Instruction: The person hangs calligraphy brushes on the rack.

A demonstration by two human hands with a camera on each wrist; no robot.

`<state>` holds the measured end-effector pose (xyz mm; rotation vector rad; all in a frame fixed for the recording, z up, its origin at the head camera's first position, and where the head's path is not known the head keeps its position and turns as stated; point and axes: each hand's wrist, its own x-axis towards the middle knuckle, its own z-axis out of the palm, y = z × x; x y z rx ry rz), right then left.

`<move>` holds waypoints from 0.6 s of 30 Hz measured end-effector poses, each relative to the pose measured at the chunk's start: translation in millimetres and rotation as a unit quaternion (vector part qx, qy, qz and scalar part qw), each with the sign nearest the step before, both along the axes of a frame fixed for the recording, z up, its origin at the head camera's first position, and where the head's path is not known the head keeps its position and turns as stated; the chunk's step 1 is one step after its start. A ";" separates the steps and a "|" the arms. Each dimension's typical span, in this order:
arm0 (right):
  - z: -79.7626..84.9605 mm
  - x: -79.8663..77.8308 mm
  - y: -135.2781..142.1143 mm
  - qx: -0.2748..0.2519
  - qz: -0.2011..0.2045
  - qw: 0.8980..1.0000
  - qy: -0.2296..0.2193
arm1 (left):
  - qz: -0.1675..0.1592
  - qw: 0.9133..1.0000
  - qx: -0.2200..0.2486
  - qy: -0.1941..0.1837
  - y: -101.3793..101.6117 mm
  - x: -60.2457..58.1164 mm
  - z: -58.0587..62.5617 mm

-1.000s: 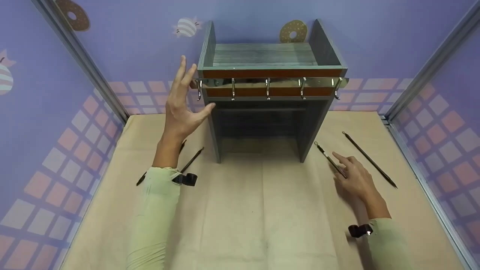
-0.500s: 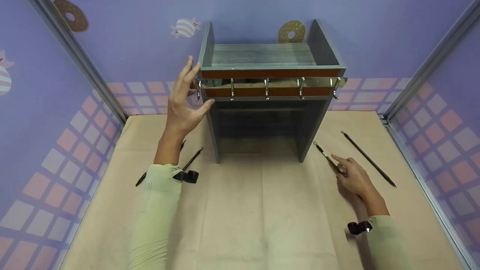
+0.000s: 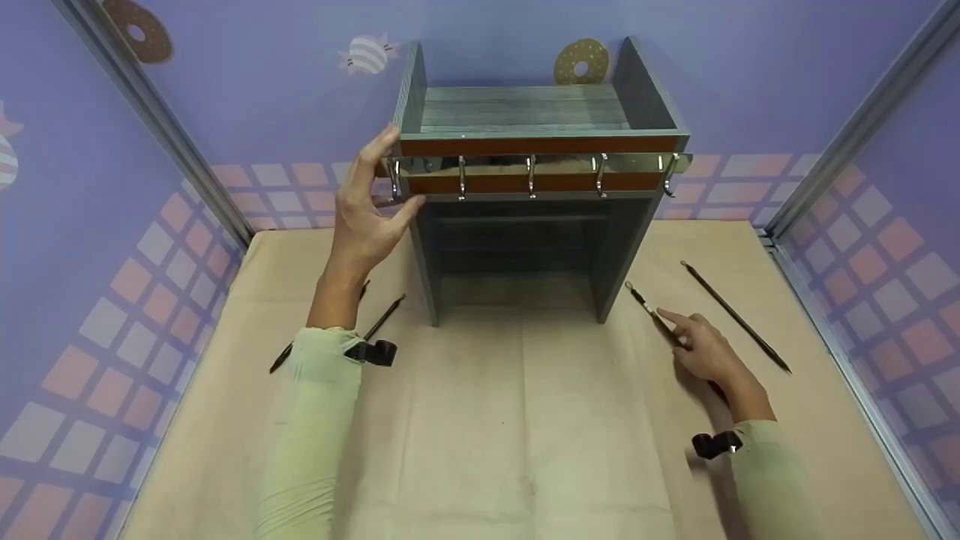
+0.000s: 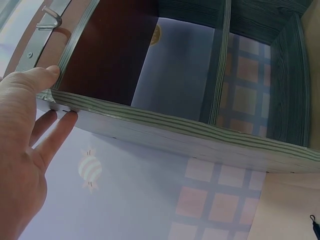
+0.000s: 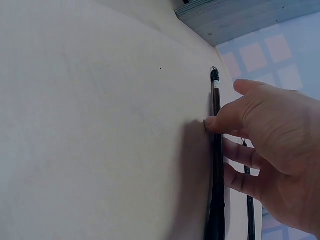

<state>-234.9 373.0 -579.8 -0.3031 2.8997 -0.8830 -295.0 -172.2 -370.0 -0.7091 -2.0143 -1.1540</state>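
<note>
My left hand [image 3: 362, 214] grips the front left edge of a grey wooden shelf unit [image 3: 525, 109]. In the left wrist view the thumb presses near the front edge, and the fingers lie against the outside of the side panel [image 4: 165, 118]. A shiny metal rail [image 3: 495, 163] with several hooks runs across the unit's front. To the right, my right hand [image 3: 709, 352] pinches a dark calligraphy brush [image 5: 217, 150] low over the table cloth. The thumb is on one side of its handle, the fingers on the other; its looped end points toward the unit.
A second dark brush [image 3: 735, 315] lies right of my right hand. Two more brushes lie on the left, one [image 3: 386, 315] beside my left forearm and another [image 3: 281, 358] partly hidden behind it. Patterned walls [image 3: 247, 90] enclose the beige cloth [image 3: 465, 435].
My left hand has closed in from beside the shelf unit onto its front left edge. The right hand's fingers have drawn together on the brush, which now shows farther back under the hand.
</note>
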 end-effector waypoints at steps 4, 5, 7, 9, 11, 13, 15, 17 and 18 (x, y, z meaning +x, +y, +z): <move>0.9 -1.8 1.0 0.005 -0.003 1.000 -0.012 | -0.005 1.000 0.009 0.000 0.7 -0.6 -0.8; 1.1 -2.1 0.9 0.007 -0.005 1.000 -0.016 | -0.007 1.000 0.010 0.000 0.8 -0.2 -0.5; 1.7 -2.4 0.5 0.012 -0.008 1.000 -0.025 | -0.009 1.000 0.011 -0.001 0.9 -0.1 -0.4; 2.2 -3.1 -0.1 0.016 -0.012 0.999 -0.034 | -0.010 1.000 0.013 -0.003 1.1 0.2 -0.1; 2.5 -4.3 -0.6 0.020 -0.013 0.999 -0.042 | -0.011 1.000 0.015 -0.004 1.1 0.5 0.3; 3.1 -5.6 -1.5 0.023 -0.011 0.999 -0.046 | -0.013 1.000 0.018 -0.007 0.9 0.7 0.6; 3.4 -6.9 -1.9 0.021 -0.013 0.998 -0.054 | -0.014 1.000 0.020 -0.009 0.5 0.9 0.9; 3.9 -7.6 -2.5 0.015 -0.016 0.998 -0.064 | -0.017 0.999 0.023 -0.014 -0.1 1.1 0.8; 4.2 -7.5 -2.9 0.012 -0.019 0.997 -0.069 | -0.019 0.999 0.024 -0.018 -0.3 1.3 0.8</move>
